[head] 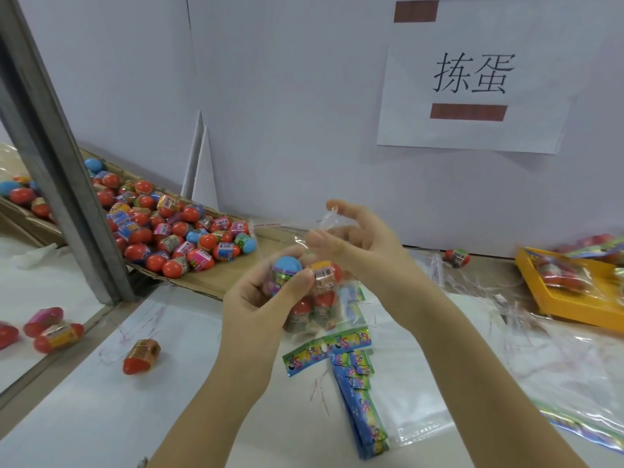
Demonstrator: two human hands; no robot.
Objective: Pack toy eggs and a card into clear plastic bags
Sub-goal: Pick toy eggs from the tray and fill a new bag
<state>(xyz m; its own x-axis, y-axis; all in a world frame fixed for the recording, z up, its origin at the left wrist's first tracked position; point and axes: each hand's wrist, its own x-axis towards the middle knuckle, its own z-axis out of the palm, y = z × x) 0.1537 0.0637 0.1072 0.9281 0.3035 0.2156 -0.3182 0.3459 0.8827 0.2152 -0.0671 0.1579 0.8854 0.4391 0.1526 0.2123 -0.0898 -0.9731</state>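
The left hand [266, 298] is gripping a clear plastic bag [304, 327] at the centre of the frame, its thumb and fingers curling around the upper eggs through the film. The bag is holding 4 toy eggs that can be counted: a blue-capped egg [287, 263] and an orange-labelled egg [326, 271] on top, with 2 red-capped ones showing below them. The right hand [358, 244] is hovering just above and to the right of the left one, its thumb and forefinger pinching the bag's top flap [329, 219] while its other fingers are curling loosely apart. A colourful card [353, 295] is showing at the bag's right edge (whether it is lying inside the film or just behind it, I cannot tell). Below the hands, on the white table [169, 417], a stack of blue-and-green cards [359, 403] is lying lengthways, with 1 crosswise card [327, 349] lying at its top end. A heap of toy eggs [169, 228] is sitting on a cardboard sheet [209, 285] at centre left, and 1 loose egg [141, 356] is lying on the table at lower left. At the right edge a yellow tray [567, 314] is holding filled bags, with loose clear bags [574, 366] lying below it.
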